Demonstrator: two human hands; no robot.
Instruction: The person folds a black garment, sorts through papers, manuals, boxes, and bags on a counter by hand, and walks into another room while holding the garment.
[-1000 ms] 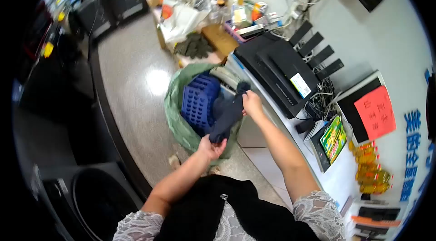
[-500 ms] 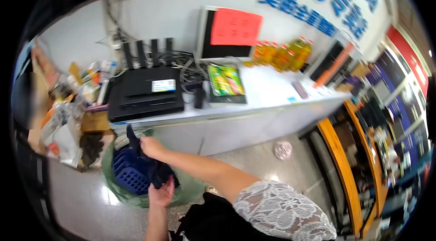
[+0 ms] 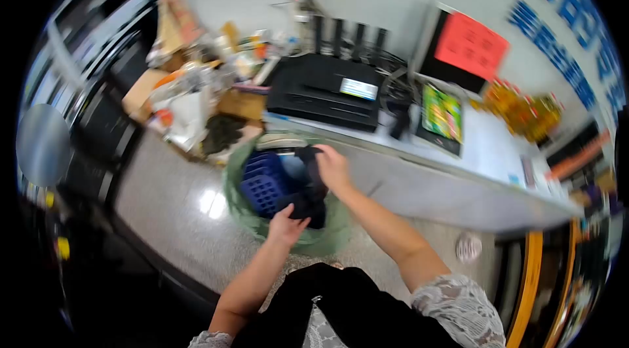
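Note:
A dark piece of cloth [image 3: 313, 192] is stretched between my hands above a green plastic bag [image 3: 320, 242]. My right hand [image 3: 333, 168] grips its upper right end. At the lower edge, my left hand [image 3: 287, 227] pinches the same cloth, its thumb and fingertips showing. Inside the bag, left of the cloth, sits a dark blue plastic basket [image 3: 263, 192] with round holes. Some pale item [image 3: 278, 143] lies by the bag's back rim. What lies under the cloth is hidden.
Behind the bag stands a white counter [image 3: 419, 158] with a black router-like box [image 3: 327, 92], a monitor [image 3: 432, 53] bearing a red paper [image 3: 472, 43], and yellow oil bottles [image 3: 524, 109]. Boxes and plastic wrapping [image 3: 193, 96] are piled left. A pinkish round item [image 3: 468, 247] lies on the floor.
My view has swung left, so the bag and counter now sit further right in it. My hands stay on the dark cloth, which has spread wider over the bag's contents.

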